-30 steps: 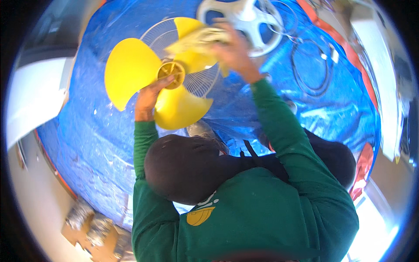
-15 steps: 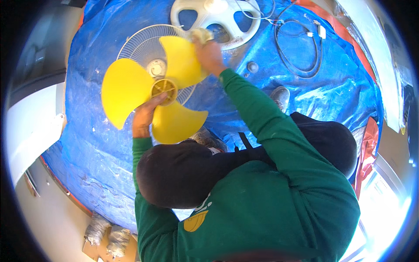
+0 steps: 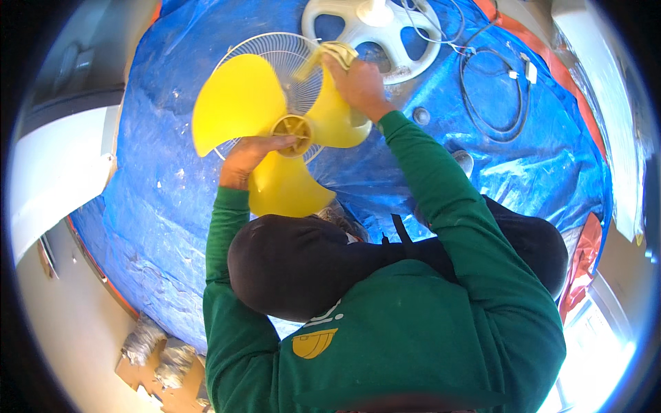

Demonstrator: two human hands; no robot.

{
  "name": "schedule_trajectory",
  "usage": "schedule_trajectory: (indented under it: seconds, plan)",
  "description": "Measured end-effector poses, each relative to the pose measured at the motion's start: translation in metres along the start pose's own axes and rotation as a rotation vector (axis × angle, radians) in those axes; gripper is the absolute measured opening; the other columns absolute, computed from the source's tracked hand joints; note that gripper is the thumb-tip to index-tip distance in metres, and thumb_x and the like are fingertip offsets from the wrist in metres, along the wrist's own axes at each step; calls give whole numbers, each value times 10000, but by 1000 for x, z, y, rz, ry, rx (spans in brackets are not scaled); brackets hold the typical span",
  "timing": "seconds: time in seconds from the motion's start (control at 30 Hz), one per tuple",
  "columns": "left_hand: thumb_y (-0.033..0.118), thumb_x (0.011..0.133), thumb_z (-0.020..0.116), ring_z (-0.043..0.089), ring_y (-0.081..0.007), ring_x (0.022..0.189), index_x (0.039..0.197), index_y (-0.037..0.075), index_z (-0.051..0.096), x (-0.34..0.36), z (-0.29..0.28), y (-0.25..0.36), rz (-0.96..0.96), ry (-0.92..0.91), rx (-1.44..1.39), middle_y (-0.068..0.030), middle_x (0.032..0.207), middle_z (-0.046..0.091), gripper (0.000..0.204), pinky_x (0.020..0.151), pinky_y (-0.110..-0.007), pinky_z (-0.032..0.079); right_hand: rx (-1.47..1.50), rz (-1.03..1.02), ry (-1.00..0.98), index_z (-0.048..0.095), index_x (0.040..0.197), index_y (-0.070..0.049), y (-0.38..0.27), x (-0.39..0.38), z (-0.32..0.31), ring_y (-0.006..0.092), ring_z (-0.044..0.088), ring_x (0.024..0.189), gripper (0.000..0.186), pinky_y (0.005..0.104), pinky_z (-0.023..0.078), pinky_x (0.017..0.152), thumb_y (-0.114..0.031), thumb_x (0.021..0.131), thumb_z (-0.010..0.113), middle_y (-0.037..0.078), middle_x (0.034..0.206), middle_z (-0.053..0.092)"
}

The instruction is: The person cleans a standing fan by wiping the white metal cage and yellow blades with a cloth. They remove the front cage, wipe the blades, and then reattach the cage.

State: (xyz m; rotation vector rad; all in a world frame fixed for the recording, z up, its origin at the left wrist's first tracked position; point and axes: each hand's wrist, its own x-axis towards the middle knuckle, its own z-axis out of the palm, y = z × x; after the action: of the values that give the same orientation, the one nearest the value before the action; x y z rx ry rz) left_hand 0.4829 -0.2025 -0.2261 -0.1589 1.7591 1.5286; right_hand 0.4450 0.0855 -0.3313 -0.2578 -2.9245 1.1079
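My left hand (image 3: pixel 253 155) grips a yellow three-bladed fan blade (image 3: pixel 239 103) near its round ribbed hub, thumb laid across the hub. My right hand (image 3: pixel 358 84) is closed on a pale yellowish cloth (image 3: pixel 340 54) and presses it at the outer part of the right-hand blade. That blade's far edge is partly covered by the hand and cloth. Behind the fan blade lies a white wire fan grille (image 3: pixel 284 51), mostly hidden by it.
A blue tarp (image 3: pixel 165 227) covers the floor. The white fan base (image 3: pixel 413 69) lies at the far side, with a dark cable (image 3: pixel 475 113) and its plug to the right. A small grey knob-like piece (image 3: pixel 421 115) sits nearby. Wrapped bundles (image 3: pixel 175 361) lie at the lower left.
The fan blade has turned a little clockwise in my left hand. My right hand and the cloth have shifted along the right blade's outer part. The whole view has also shifted slightly.
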Motion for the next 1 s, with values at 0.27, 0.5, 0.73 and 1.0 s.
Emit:
schedule_trajectory:
  seconds: [0.27,0.5,0.73,1.0]
  plan:
    - [100,896,871,740,-251,1223,1443,-4,679,-18,-16,-14,164,162,36,-109,1346,759,589,1095,-400,574,320,601,66,805,1114,90,74,40,-57,457,792,1087,831,458,633,921,-707,1048,576,304,1100,808]
    - [153,919,884,772,-220,1105,1387,-15,712,5,-2,-8,200,103,-266,-96,1241,793,526,1008,-364,605,133,-39,167,797,1148,58,-6,-3,-29,464,800,865,725,548,617,802,-638,1089,603,289,1001,805]
    - [155,958,855,763,-236,1161,1439,4,673,0,11,-19,81,80,-315,-103,1302,770,535,1036,-387,615,-256,277,148,801,1062,-16,55,20,-29,497,792,879,735,560,643,827,-668,1113,464,281,913,794]
    - [376,1151,642,742,-261,1228,1495,51,603,18,13,-15,244,8,-778,-116,1417,704,476,1028,-441,638,221,-477,446,759,1357,-116,-33,17,-69,367,777,1026,395,479,622,862,-292,1005,792,161,1180,792]
